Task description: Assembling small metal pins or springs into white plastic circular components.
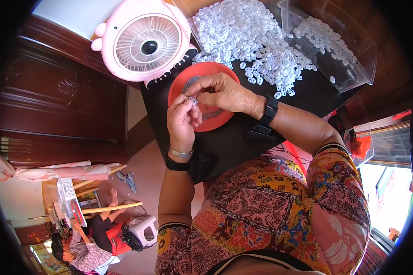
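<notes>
Over a round orange-red dish, both my hands meet at the fingertips. In a pinch between thumb and fingers, my left hand holds a small whitish plastic piece. My right hand reaches across from the right, its thumb and forefinger closed at that same piece. Whatever the right fingertips grip is too small to make out. Many thin grey metal bits, perhaps screws, lie in the dish, partly covered by my hands.
Beyond the dish, a big heap of white two-holed plastic pieces spreads on the black table. A clear bin with more pieces lies at the far right. At the far left stands a pink animal-shaped fan. Another person sits at lower left.
</notes>
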Action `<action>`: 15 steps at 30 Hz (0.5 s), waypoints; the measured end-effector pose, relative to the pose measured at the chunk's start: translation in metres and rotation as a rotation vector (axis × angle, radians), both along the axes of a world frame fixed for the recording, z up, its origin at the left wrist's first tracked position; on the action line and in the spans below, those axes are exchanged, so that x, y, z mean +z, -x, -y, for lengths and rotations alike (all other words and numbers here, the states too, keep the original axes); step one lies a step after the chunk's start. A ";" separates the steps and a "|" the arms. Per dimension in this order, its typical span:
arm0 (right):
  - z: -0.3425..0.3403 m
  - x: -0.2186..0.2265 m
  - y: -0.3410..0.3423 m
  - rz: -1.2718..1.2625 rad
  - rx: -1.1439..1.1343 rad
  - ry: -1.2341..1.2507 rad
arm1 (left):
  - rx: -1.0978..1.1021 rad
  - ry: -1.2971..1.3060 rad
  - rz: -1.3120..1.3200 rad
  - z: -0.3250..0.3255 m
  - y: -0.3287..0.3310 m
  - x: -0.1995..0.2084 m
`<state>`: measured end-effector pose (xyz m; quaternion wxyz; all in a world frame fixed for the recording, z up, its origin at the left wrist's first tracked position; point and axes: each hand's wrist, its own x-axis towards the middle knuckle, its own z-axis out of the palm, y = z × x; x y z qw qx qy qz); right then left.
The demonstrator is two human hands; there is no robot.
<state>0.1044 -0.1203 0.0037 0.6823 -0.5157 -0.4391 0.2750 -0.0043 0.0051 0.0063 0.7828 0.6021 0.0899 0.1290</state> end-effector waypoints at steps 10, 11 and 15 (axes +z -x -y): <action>0.000 0.000 0.002 0.065 0.025 0.044 | 0.026 0.067 -0.001 -0.002 -0.001 -0.003; -0.001 -0.001 0.001 0.066 0.025 0.044 | 0.006 0.103 0.007 -0.002 -0.002 -0.003; -0.004 -0.007 0.000 -0.050 0.057 -0.005 | 0.029 0.147 0.022 0.004 -0.002 0.000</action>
